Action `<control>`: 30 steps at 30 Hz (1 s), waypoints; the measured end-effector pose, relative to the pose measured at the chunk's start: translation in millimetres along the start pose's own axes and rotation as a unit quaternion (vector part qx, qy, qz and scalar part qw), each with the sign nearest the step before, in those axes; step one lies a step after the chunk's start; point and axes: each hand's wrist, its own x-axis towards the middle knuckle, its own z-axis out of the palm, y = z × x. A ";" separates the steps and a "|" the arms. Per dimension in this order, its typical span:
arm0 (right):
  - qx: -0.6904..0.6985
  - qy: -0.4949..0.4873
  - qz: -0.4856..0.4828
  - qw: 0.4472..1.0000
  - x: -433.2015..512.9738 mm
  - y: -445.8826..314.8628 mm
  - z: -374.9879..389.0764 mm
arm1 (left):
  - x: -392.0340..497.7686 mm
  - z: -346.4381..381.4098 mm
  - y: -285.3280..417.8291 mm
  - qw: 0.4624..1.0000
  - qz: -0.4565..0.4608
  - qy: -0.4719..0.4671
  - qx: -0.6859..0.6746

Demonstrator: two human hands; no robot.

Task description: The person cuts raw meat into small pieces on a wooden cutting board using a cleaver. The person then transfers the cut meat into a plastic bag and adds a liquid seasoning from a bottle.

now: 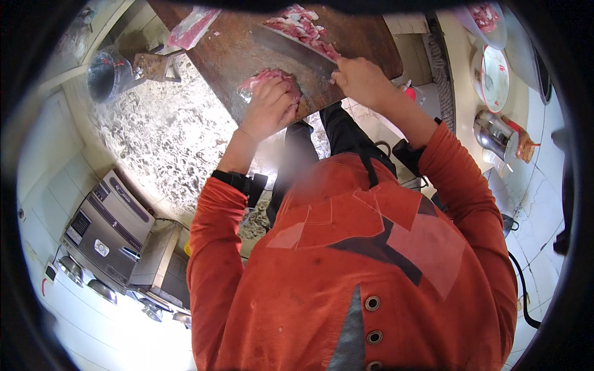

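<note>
My right hand (364, 83) is closed around the handle of a broad-bladed knife (297, 51), whose blade lies low over a wooden cutting board (222, 55). Along the blade's far side is a heap of cut raw meat (299, 28). My left hand (271, 104) rests with bent fingers on a piece of raw meat (274, 76) near the board's close edge; the palm side is hidden. A larger slab of raw meat (192, 28) lies at the board's left edge, apart from both hands.
To the right, a counter holds a plastic bowl of meat (485, 18), a white plate with a red rim (495, 79), a metal canister (495, 132) and a jar (522, 139). A small stool (151, 67) and a bin with a plastic liner (109, 76) stand at the left.
</note>
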 end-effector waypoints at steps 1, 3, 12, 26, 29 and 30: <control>-0.003 0.005 -0.022 1.000 -1.4 0.3 -2.9 | 1.3 -2.4 -0.5 1.000 0.010 -0.024 -0.003; -0.010 0.036 -0.057 0.998 -0.9 -3.3 -7.1 | 5.4 -6.9 -2.8 0.997 0.019 -0.074 -0.007; -0.051 -0.021 -0.133 0.990 -10.6 -10.0 -21.3 | 10.6 2.7 34.5 0.966 -0.206 0.151 0.041; -0.177 -0.095 -0.155 0.967 -7.1 -24.1 -18.6 | -11.6 21.6 17.3 0.978 -0.180 0.096 0.042; -0.111 -0.075 -0.170 0.976 18.6 -60.0 2.3 | -9.6 22.0 17.2 0.978 -0.174 0.108 0.048; -0.101 -0.042 -0.203 0.973 29.1 -71.4 7.8 | -8.2 21.8 15.7 0.978 -0.171 0.108 0.042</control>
